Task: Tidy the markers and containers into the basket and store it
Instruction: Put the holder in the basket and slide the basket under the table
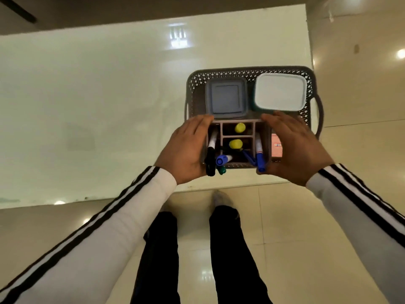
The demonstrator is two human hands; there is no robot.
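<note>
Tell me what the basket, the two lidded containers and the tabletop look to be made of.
Basket: dark moulded plastic, likely, given its perforated lattice wall. Grey-blue container and white-lidded container: plastic, going by the matte lids with rounded, moulded corners. Tabletop: a glossy pale surface, perhaps glass or laminate; it mirrors a ceiling light.

Worn on the head, looking almost straight down over a glossy pale table (92, 102) onto tiled floor (295, 227), with legs (232, 249) directly beneath at 6 o'clock. Close above both hands, the left hand (186, 150) and right hand (298, 148) meeting mid-frame, the basket (252, 72) toward 1 o'clock. Wide-angle, edges bowed; no second view to overlap.
</note>
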